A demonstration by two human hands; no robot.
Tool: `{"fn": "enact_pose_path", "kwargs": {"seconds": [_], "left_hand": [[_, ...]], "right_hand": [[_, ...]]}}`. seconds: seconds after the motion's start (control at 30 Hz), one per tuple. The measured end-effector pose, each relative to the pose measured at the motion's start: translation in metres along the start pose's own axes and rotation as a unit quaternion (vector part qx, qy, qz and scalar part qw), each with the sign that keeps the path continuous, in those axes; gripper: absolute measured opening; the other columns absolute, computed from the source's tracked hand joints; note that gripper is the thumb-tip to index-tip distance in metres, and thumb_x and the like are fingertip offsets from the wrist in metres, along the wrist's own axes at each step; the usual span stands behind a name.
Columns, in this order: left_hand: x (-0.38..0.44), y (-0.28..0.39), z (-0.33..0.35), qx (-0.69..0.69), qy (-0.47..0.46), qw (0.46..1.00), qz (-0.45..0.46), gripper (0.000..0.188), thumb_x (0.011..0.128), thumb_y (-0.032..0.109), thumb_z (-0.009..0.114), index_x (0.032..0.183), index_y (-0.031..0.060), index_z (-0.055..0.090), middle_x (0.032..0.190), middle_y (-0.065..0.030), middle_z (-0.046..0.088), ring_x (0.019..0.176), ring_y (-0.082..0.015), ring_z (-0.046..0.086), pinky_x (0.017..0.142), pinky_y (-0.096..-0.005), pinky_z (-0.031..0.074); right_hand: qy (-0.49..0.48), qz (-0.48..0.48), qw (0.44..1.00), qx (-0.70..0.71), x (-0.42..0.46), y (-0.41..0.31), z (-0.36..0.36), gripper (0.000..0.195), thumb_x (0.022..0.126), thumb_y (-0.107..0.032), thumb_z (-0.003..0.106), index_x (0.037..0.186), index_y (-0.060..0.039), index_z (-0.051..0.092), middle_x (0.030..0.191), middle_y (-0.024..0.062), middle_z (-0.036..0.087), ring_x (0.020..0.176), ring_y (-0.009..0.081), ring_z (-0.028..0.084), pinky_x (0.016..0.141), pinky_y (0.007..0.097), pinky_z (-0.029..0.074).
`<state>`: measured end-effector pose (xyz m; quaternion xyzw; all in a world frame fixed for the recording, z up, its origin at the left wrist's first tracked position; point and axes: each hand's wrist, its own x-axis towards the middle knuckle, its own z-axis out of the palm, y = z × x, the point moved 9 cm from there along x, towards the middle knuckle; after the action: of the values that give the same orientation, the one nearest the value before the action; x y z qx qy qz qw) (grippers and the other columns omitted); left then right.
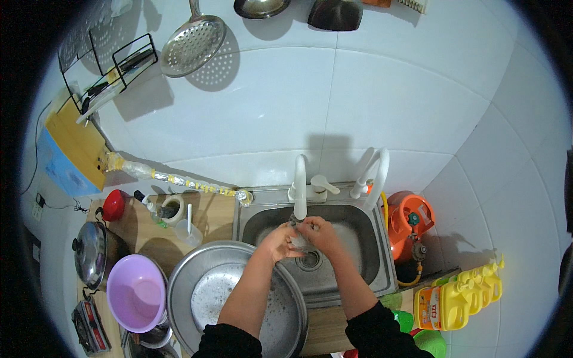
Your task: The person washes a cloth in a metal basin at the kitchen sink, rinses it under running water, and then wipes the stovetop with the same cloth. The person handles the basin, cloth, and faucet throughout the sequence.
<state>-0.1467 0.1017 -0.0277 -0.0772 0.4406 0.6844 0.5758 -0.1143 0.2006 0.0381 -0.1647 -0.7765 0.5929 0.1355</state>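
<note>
Both of my hands are over the stainless steel sink (369,273), just below the spout of the white faucet (300,192). My left hand (278,243) is turned palm inward, its fingers apart under the spout. Close against it, my right hand (318,232) has its fingers bent near the faucet outlet. Something clear and pale shows between the hands; whether it is running water or a small held object cannot be told. The drain (309,260) lies below them. Under my left forearm, a large metal basin (210,286) overlaps the sink's left edge.
Left of the basin are a purple plastic bowl (136,293) and a lidded pot (91,255). A measuring cup (188,233) stands behind the basin. An orange gas cylinder (400,237) is right of the sink, with several yellow jugs (441,306) nearer. A skimmer (193,47) hangs above.
</note>
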Motion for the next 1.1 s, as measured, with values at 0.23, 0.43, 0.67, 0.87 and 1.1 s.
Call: {"fn": "enact_pose_path", "kwargs": {"seconds": [0.23, 0.43, 0.67, 0.87, 1.1], "left_hand": [[0.044, -0.003, -0.053, -0.12, 0.134, 0.975, 0.131, 0.022, 0.086, 0.021, 0.04, 0.096, 0.0043, 0.049, 0.094, -0.0111, 0.051, 0.083, -0.0235, 0.051, 0.072, -0.0389, 0.044], [0.034, -0.001, -0.051, -0.14, 0.153, 0.96, 0.188, 0.025, 0.084, 0.026, 0.045, 0.09, 0.0017, 0.051, 0.086, -0.0079, 0.053, 0.079, -0.0205, 0.051, 0.068, -0.0366, 0.044], [-0.005, 0.019, -0.018, 0.062, 0.229, 0.961, 0.144, 0.032, 0.082, 0.032, 0.049, 0.091, 0.0016, 0.053, 0.088, -0.0069, 0.054, 0.075, -0.0173, 0.051, 0.063, -0.0345, 0.044], [0.015, 0.017, -0.026, 0.098, 0.11, 0.981, 0.126, 0.029, 0.078, 0.02, 0.056, 0.102, 0.0043, 0.048, 0.094, -0.0039, 0.05, 0.082, -0.0163, 0.049, 0.065, -0.0355, 0.045], [0.005, 0.025, -0.02, 0.115, 0.112, 0.979, 0.128, 0.026, 0.077, 0.009, 0.057, 0.101, 0.0037, 0.049, 0.085, -0.003, 0.053, 0.075, -0.0131, 0.05, 0.064, -0.0298, 0.044]], "right_hand": [[-0.093, 0.035, 0.992, 0.08, -0.03, 0.034, 0.036, 0.024, 0.074, -0.025, 0.058, 0.079, -0.0021, 0.059, 0.081, 0.0045, 0.053, 0.072, 0.0134, 0.048, 0.065, 0.0271, 0.039], [-0.026, 0.161, 0.986, 0.027, -0.026, 0.059, 0.01, 0.024, 0.075, -0.025, 0.058, 0.081, -0.0024, 0.056, 0.073, 0.0027, 0.054, 0.067, 0.0122, 0.048, 0.06, 0.0283, 0.04], [0.059, 0.207, 0.951, 0.224, 0.002, 0.087, -0.037, 0.028, 0.083, -0.025, 0.046, 0.101, -0.0043, 0.045, 0.087, 0.0058, 0.051, 0.072, 0.0167, 0.051, 0.066, 0.0317, 0.041], [0.088, 0.259, 0.908, 0.317, -0.001, 0.085, -0.033, 0.044, 0.082, -0.032, 0.045, 0.114, -0.0029, 0.035, 0.105, 0.0134, 0.046, 0.094, 0.0214, 0.046, 0.078, 0.0369, 0.038], [-0.273, 0.127, 0.945, -0.127, -0.01, 0.05, 0.005, 0.059, 0.072, -0.046, 0.055, 0.112, -0.0032, 0.044, 0.106, 0.0147, 0.05, 0.09, 0.0214, 0.05, 0.077, 0.0336, 0.039]]}}
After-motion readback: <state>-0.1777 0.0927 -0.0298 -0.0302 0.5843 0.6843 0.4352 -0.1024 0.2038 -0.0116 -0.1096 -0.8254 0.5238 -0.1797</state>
